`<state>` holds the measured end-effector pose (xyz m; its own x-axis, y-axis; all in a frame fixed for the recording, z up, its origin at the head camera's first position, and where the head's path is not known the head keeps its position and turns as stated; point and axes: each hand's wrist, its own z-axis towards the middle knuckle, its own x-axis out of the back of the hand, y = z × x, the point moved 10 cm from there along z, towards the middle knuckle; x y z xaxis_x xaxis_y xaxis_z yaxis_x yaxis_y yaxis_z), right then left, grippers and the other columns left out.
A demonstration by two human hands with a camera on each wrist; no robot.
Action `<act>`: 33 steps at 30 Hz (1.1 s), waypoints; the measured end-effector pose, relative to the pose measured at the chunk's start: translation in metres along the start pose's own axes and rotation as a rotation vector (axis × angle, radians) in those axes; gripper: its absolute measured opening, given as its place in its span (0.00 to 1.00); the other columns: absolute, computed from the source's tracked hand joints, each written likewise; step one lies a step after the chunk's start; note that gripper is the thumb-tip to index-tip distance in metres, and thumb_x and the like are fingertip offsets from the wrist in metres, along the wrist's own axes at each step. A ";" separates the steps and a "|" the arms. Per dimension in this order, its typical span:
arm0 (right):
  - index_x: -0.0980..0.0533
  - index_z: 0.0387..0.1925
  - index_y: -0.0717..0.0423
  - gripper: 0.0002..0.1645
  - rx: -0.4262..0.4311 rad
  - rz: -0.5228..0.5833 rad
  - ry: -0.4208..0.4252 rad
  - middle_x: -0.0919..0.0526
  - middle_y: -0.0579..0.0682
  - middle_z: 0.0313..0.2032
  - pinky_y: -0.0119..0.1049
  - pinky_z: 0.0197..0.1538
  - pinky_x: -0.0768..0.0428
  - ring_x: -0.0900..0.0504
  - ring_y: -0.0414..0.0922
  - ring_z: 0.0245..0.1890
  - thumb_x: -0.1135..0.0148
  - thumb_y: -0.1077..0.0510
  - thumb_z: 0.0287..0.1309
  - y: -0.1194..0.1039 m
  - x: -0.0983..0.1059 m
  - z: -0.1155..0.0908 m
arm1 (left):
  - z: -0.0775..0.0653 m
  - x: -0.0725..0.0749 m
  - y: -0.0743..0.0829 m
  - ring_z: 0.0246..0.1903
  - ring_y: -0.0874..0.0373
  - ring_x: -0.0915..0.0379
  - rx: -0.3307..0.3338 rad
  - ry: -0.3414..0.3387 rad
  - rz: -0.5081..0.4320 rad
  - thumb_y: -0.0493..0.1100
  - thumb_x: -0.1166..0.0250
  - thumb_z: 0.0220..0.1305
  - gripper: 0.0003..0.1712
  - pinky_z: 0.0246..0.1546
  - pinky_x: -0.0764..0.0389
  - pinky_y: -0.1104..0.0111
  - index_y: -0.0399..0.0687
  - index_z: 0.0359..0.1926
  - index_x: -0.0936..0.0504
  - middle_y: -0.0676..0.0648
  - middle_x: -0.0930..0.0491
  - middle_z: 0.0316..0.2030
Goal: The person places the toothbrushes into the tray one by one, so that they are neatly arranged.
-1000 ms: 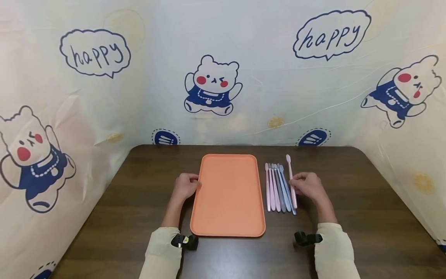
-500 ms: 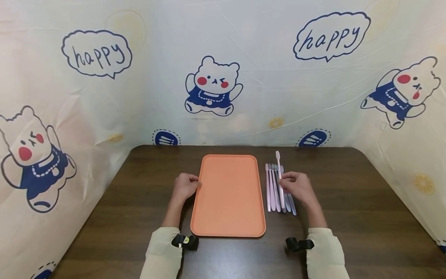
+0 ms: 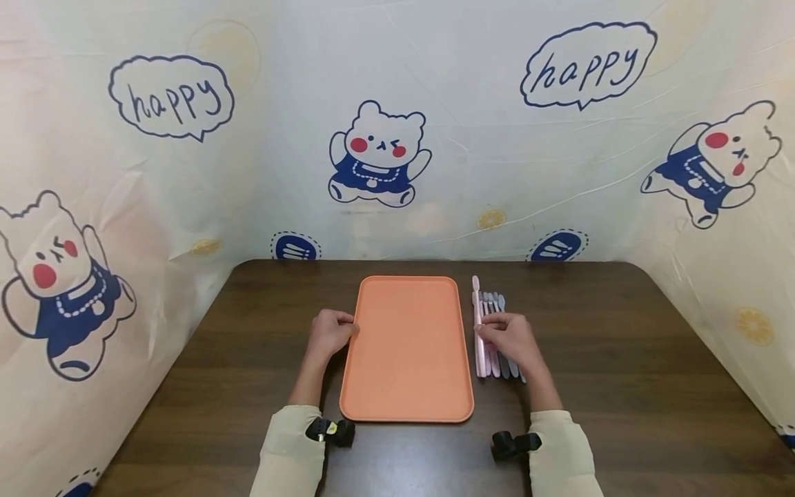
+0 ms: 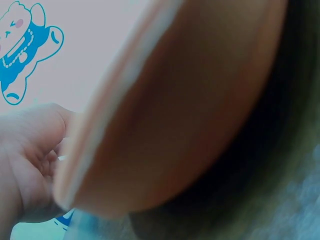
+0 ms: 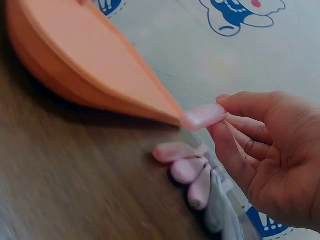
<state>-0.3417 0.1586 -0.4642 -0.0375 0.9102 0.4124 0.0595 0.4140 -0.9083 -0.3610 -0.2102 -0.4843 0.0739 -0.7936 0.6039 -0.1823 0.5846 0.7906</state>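
Note:
My right hand (image 3: 512, 339) pinches a pink toothbrush (image 5: 204, 117) between thumb and fingers, its head pointing away from me. In the right wrist view this brush is raised over a row of toothbrushes (image 5: 187, 171) in pink, grey and blue that lie side by side on the table. An orange rectangular tray (image 3: 406, 348) lies just left of the row. My left hand (image 3: 331, 333) grips the tray's left rim, with the thumb at the edge. In the left wrist view the tray (image 4: 165, 115) is large and blurred and hides part of the fingers.
The dark wooden table (image 3: 242, 359) stretches to both sides of the tray. A patterned cloth (image 3: 472, 152) with bears and lettering hangs behind the table and along its sides. Black wrist cameras (image 3: 514, 446) sit at both sleeves.
The right hand has carried the pink toothbrush leftward across the row, from its right end to its left end beside the tray. The left hand and the tray have stayed put.

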 end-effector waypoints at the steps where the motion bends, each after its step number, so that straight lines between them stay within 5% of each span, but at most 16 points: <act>1: 0.19 0.48 0.71 0.19 0.000 -0.009 -0.001 0.11 0.59 0.35 0.31 0.32 0.15 0.17 0.37 0.26 0.33 0.59 0.61 -0.001 -0.003 0.000 | 0.000 0.000 0.000 0.31 0.56 0.17 0.002 0.001 -0.002 0.37 0.34 0.61 0.13 0.32 0.17 0.66 0.37 0.44 0.10 0.37 0.11 0.40; 22: 0.21 0.50 0.76 0.19 0.006 0.137 -0.015 0.11 0.61 0.38 0.29 0.33 0.16 0.18 0.34 0.27 0.36 0.66 0.61 -0.004 -0.027 0.003 | 0.001 0.000 -0.004 0.30 0.56 0.17 0.013 -0.001 -0.015 0.37 0.34 0.60 0.13 0.32 0.17 0.65 0.38 0.44 0.10 0.38 0.11 0.40; 33: 0.19 0.47 0.73 0.16 0.046 0.094 -0.045 0.11 0.59 0.37 0.33 0.35 0.13 0.16 0.36 0.29 0.36 0.64 0.62 -0.011 -0.039 0.005 | 0.002 0.000 -0.004 0.29 0.57 0.15 0.013 -0.017 -0.060 0.37 0.35 0.60 0.14 0.33 0.15 0.64 0.36 0.46 0.11 0.36 0.11 0.41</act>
<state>-0.3460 0.1187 -0.4711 -0.0791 0.9433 0.3223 0.0192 0.3247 -0.9456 -0.3618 -0.2126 -0.4875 0.0680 -0.8301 0.5535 -0.1906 0.5337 0.8239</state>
